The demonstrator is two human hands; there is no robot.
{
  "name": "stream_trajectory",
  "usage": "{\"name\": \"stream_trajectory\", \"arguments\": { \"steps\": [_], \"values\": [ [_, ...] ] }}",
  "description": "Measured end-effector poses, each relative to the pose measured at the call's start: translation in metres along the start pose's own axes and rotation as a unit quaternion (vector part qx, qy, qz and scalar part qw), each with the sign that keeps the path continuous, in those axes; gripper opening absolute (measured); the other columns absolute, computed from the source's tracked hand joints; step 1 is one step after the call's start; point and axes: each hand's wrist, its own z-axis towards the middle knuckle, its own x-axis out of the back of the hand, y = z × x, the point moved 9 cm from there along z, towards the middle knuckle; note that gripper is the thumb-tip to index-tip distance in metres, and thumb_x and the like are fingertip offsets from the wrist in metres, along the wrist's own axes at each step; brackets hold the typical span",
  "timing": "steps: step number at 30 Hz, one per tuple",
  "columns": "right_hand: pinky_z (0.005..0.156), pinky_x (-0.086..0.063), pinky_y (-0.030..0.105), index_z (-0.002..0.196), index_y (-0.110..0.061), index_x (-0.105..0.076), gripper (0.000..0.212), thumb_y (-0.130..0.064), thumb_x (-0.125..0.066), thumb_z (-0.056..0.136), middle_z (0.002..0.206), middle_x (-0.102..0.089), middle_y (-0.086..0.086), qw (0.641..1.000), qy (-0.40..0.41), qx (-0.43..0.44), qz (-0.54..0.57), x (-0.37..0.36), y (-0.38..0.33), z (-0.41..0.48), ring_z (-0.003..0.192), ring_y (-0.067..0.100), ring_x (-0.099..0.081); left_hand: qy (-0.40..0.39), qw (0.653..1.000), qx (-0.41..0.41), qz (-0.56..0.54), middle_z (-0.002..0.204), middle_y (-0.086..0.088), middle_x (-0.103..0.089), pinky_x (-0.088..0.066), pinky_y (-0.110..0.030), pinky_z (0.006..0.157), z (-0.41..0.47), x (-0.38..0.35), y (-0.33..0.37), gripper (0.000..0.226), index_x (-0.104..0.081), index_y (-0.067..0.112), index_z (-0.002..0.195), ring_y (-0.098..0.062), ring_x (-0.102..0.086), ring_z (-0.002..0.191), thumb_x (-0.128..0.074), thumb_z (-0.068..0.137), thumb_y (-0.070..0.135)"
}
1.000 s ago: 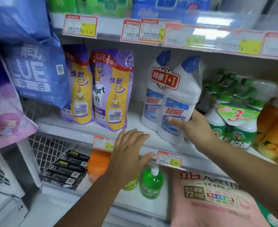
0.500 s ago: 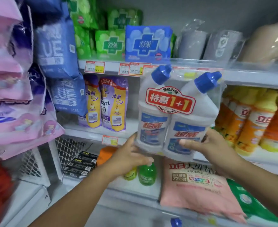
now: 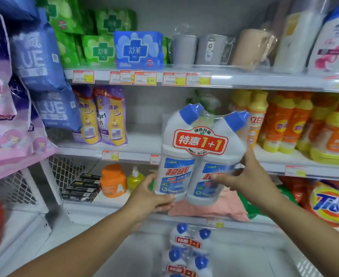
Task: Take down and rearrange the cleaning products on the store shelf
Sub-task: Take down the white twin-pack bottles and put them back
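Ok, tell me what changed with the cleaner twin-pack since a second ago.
The twin-pack came off the middle shelf and is now held in front of it. The left hand, open a second ago, now grips its lower left; the right hand kept its hold. Purple pouches stayed put.

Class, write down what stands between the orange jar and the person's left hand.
A yellow pump bottle, beside the orange jar, just left of the left hand, seen in the head view.

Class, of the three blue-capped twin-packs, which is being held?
The upright twin-pack at centre, gripped by the left hand and right hand; the other two packs lie below, untouched.
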Motion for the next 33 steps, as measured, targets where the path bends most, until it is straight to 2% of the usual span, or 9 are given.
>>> {"name": "stream_trajectory", "arguments": {
  "steps": [4, 7, 10, 14, 17, 21, 26, 30, 33],
  "values": [
    [0.079, -0.060, 0.031, 0.132, -0.041, -0.039, 0.079, -0.044, -0.086, 0.069, 0.112, -0.070, 0.006, 0.987, -0.036, -0.054, 0.148, 0.011, 0.011, -0.012, 0.093, 0.021, -0.073, 0.085, 0.994, -0.049, 0.040, 0.112, -0.013, -0.066, -0.061, -0.039, 0.075, 0.004, 0.008, -0.004, 0.074, -0.053, 0.021, 0.114, -0.024, -0.069, 0.092, -0.089, 0.053, 0.001],
    [0.098, -0.053, 0.037, 0.134, -0.038, -0.043, 0.088, -0.066, -0.080, 0.059, 0.130, -0.065, 0.002, 0.972, -0.071, -0.088, 0.205, 0.008, 0.026, -0.020, 0.112, 0.020, -0.068, 0.092, 0.984, -0.081, 0.132, 0.108, -0.005, -0.061, -0.051, -0.025, 0.071, 0.001, 0.006, 0.000, 0.080, -0.048, 0.023, 0.112, -0.019, -0.061, 0.095, -0.093, 0.047, 0.010],
    [0.101, -0.048, 0.038, 0.130, -0.038, -0.049, 0.097, -0.074, -0.083, 0.047, 0.132, -0.065, 0.004, 0.960, -0.064, -0.114, 0.249, 0.012, 0.041, -0.023, 0.116, 0.025, -0.066, 0.051, 0.982, -0.080, 0.165, 0.112, -0.001, -0.059, -0.047, -0.021, 0.072, 0.001, 0.005, -0.003, 0.073, -0.049, 0.026, 0.117, -0.019, -0.059, 0.103, -0.092, 0.061, 0.007],
    [0.099, -0.052, 0.041, 0.137, -0.032, -0.051, 0.081, -0.052, -0.085, 0.067, 0.133, -0.063, 0.013, 0.924, -0.077, -0.148, 0.344, 0.022, 0.054, -0.026, 0.120, 0.036, -0.062, -0.004, 0.984, -0.067, 0.162, 0.114, 0.004, -0.067, -0.050, -0.011, 0.071, -0.002, 0.003, -0.007, 0.082, -0.058, 0.032, 0.124, -0.010, -0.065, 0.103, -0.095, 0.053, 0.013],
    [0.077, -0.060, 0.034, 0.135, -0.023, -0.054, 0.051, -0.020, -0.063, 0.085, 0.121, -0.069, 0.012, 0.897, -0.048, -0.169, 0.405, 0.032, 0.060, -0.025, 0.101, 0.026, -0.071, -0.029, 0.986, -0.057, 0.152, 0.113, 0.005, -0.068, -0.054, -0.018, 0.073, -0.005, -0.002, -0.011, 0.095, -0.060, 0.033, 0.124, -0.015, -0.066, 0.103, -0.093, 0.035, 0.028],
    [0.078, -0.061, 0.037, 0.125, -0.010, -0.063, 0.050, 0.008, -0.043, 0.083, 0.133, -0.063, 0.014, 0.885, -0.046, -0.178, 0.428, 0.035, 0.065, -0.027, 0.110, 0.028, -0.064, -0.040, 0.982, -0.074, 0.167, 0.106, 0.010, -0.071, -0.059, -0.027, 0.072, -0.010, -0.005, -0.007, 0.085, -0.058, 0.033, 0.123, -0.013, -0.070, 0.096, -0.092, 0.053, -0.002],
    [0.098, -0.050, 0.048, 0.114, 0.002, -0.064, 0.051, 0.018, -0.028, 0.081, 0.137, -0.059, 0.017, 0.884, -0.031, -0.181, 0.430, 0.037, 0.067, -0.028, 0.127, 0.033, -0.055, -0.006, 0.972, -0.116, 0.202, 0.104, 0.016, -0.068, -0.060, -0.028, 0.073, -0.012, -0.003, 0.003, 0.085, -0.054, 0.035, 0.123, -0.006, -0.068, 0.097, -0.090, 0.056, -0.004],
    [0.095, -0.052, 0.043, 0.086, -0.007, -0.074, 0.054, 0.020, -0.028, 0.081, 0.134, -0.063, 0.011, 0.879, -0.019, -0.177, 0.443, 0.037, 0.063, -0.027, 0.128, 0.031, -0.055, -0.004, 0.970, -0.135, 0.203, 0.110, 0.014, -0.066, -0.061, -0.029, 0.076, -0.013, -0.004, 0.009, 0.084, -0.052, 0.033, 0.125, -0.002, -0.066, 0.100, -0.090, 0.058, -0.001],
    [0.095, -0.052, 0.042, 0.085, -0.008, -0.073, 0.050, 0.018, -0.029, 0.082, 0.135, -0.062, 0.012, 0.881, -0.017, -0.177, 0.439, 0.036, 0.064, -0.027, 0.128, 0.031, -0.055, -0.011, 0.971, -0.135, 0.199, 0.110, 0.015, -0.065, -0.061, -0.031, 0.079, -0.015, -0.003, 0.011, 0.082, -0.053, 0.033, 0.124, -0.001, -0.065, 0.101, -0.090, 0.059, -0.002]
  ]
}}
